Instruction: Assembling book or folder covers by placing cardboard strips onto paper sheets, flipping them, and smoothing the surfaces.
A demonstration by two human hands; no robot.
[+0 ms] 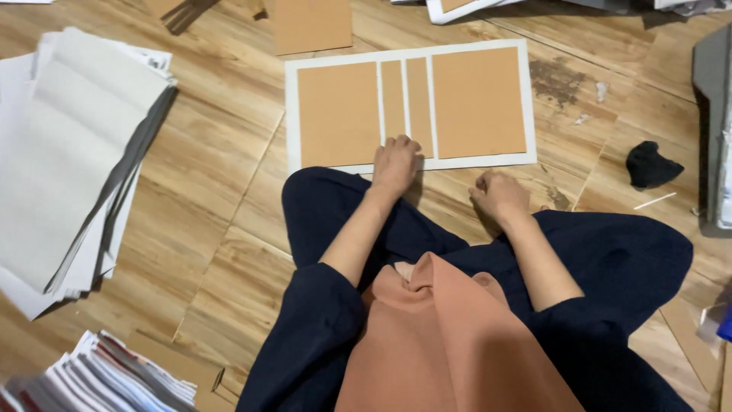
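Pressing down on the near edge of a white sheet [408,49], the left hand [396,162] lies flat with its fingers together and bent slightly, gripping nothing. Its fingertips touch the lower ends of two narrow brown strips [406,107] at the middle of the sheet. The white sheet lies flat on the wooden floor [221,175], directly in front of the seated person's knees. Four brown cardboard pieces sit on it in a row: a large left panel [338,114], the two narrow strips, and a large right panel [478,101], with thin white gaps between them and a white margin all around.

The right hand [499,196] rests on the floor just below the sheet's near edge, loosely curled into a fist and holding nothing.

A stack of white paper [69,152] lies well to the left. A pile of printed sheets [114,381] sits at the lower left corner. A black cloth [650,164] lies on the floor to the right. Another brown cardboard piece [311,24] lies beyond the sheet.
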